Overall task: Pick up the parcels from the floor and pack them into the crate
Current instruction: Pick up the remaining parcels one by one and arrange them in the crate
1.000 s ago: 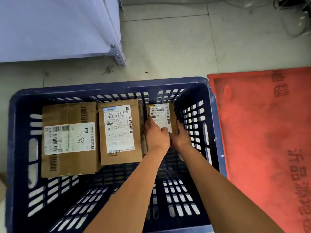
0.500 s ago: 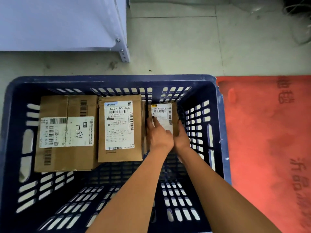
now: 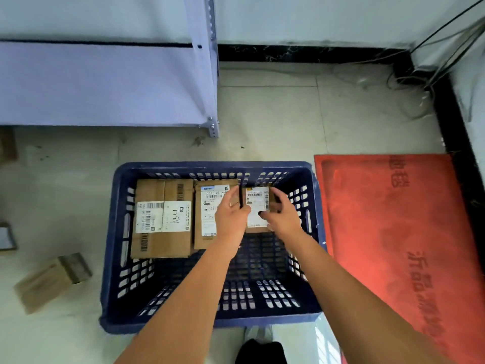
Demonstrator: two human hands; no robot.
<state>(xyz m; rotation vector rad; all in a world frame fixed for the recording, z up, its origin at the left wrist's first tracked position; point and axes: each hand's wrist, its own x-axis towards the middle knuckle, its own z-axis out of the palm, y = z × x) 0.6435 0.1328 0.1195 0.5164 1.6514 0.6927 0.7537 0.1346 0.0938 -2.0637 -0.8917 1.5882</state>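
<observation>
On the floor, far left: a loose cardboard parcel [image 3: 49, 281] lies tilted outside the crate, well apart from both hands; two more box edges show at the left border, too cut off to tell much.

Shelf: a pale metal shelf unit [image 3: 110, 82] stands behind the crate, its foot near the crate's far left corner.

Crate: a dark blue slotted crate [image 3: 115, 232] sits on the tiled floor, holding three parcels in a row along its far wall; the near half of its bottom is bare.

Crate, left: a wide brown box [image 3: 164, 219] lies flat with a white label marked "134", close to the left wall.

Crate, middle: a tall brown box [image 3: 207, 214] with a white barcode label lies flat just beside the wide one, partly covered by the left hand.

Crate, right: a small brown box [image 3: 257, 208] with a white label sits in the far right part, between the two hands.

Left grip: the left hand [image 3: 232, 212] is loosely curled over the seam between the middle and small boxes; whether it clasps either box I cannot tell.

Right grip: the right hand [image 3: 282, 218] lies at the small box's right edge, thumb on its label, fingers bent over the far side; firm hold or mere touch is unclear.

Floor, right: a red mat [image 3: 399, 232] lies just beside the crate's right wall.
</observation>
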